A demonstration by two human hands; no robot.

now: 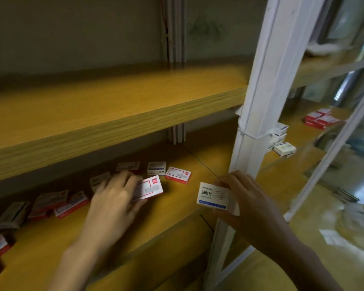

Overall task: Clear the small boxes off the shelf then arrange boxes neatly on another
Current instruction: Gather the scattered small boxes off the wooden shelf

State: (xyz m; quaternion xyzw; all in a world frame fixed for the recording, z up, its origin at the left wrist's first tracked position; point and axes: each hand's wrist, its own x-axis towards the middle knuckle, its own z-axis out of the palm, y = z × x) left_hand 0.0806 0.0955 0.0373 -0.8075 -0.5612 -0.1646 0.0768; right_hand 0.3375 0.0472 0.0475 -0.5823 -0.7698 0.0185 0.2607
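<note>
Several small red-and-white boxes lie scattered along the lower wooden shelf [177,208]. My left hand [114,198] rests on that shelf, fingers closed on a red-and-white box [150,187]. My right hand [246,198] holds a white box with a blue stripe [212,196] upright near the shelf's right end, beside the white post. Behind the left hand sit another red-and-white box [178,174] and a white-and-blue box [156,168]. More boxes trail to the left edge [48,201].
A white upright post [267,101] divides this shelf from the one to the right, where white boxes [284,149] and a stack of red boxes [320,119] sit. The upper wooden shelf [114,114] overhangs the lower one. Plastic bags lie at lower right [353,232].
</note>
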